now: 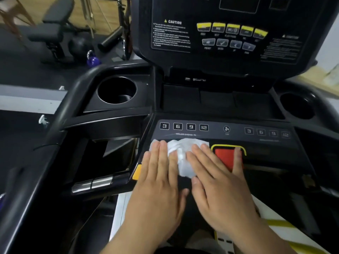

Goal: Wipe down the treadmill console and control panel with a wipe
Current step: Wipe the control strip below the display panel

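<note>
White wipe (180,154) lies crumpled on the control panel (216,136), just left of the red stop button (223,156); left hand (159,178) and right hand (216,182) press it flat, fingers (163,153) straight, gripping nothing, likely to spread pressure widely

Upper left: dark floor matting (27,70), with a strip of light wooden floor (104,8) beyond it. On the matting, a black padded bench (55,21), blurred toward the frame's edge. Just right of the bench, a round black weight (78,45), perhaps a ball or kettlebell, and near it a small purple kettlebell (93,60) with a silvery handle. Farther right, a black cylinder (110,38) tilted on the floor, beside thin metal bars (88,10) rising out of view. Far left, a pale grey band (27,101) across the floor. Right edge: a pale wall (329,48) above a light wooden surface (311,79). Soft, even light.
</note>
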The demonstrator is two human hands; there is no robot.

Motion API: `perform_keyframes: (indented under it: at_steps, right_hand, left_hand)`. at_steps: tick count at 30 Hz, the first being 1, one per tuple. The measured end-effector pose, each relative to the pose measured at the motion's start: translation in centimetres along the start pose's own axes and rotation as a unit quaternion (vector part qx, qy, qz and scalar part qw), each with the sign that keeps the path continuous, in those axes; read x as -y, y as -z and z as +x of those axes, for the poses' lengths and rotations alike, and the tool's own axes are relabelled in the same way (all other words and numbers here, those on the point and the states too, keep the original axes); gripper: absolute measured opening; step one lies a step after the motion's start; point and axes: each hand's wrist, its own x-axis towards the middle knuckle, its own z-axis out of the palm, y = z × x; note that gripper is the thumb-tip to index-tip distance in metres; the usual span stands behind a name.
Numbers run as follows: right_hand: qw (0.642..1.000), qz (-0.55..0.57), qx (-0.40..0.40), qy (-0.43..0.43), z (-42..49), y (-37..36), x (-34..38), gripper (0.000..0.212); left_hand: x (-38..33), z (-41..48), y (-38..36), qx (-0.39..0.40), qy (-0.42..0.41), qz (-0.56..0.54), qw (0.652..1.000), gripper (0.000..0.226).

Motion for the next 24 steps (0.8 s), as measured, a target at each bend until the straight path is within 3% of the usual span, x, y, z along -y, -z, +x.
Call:
perform_keyframes:
  at_steps: [8,14,18,21,24]
  right_hand:
    - [0.994,-0.046,-0.026,-0.094,0.8,1.2,-6.3,0.053]
    - [0.99,-0.048,-0.04,-0.126,-0.1,1.8,-9.5,0.055]
    - [0.997,-0.036,-0.023,-0.065,1.1,1.9,-7.3,0.057]
    - [1.0,-0.016,-0.007,0.008,2.8,1.6,-4.4,0.057]
    - [0.998,-0.002,0.002,0.071,4.4,1.0,-1.8,0.058]
  left_hand:
    - [-5.7,8.4,-0.3,0.051,-0.068,0.096,0.992,0.086]
    - [-6.8,9.8,-0.8,0.032,-0.086,0.074,0.993,0.098]
    - [-5.3,7.3,-0.9,-0.005,-0.064,0.07,0.995,0.094]
    - [-3.4,5.2,-0.9,-0.033,-0.018,0.066,0.997,0.08]
    - [-1.4,3.3,-0.6,-0.032,0.044,0.08,0.995,0.08]
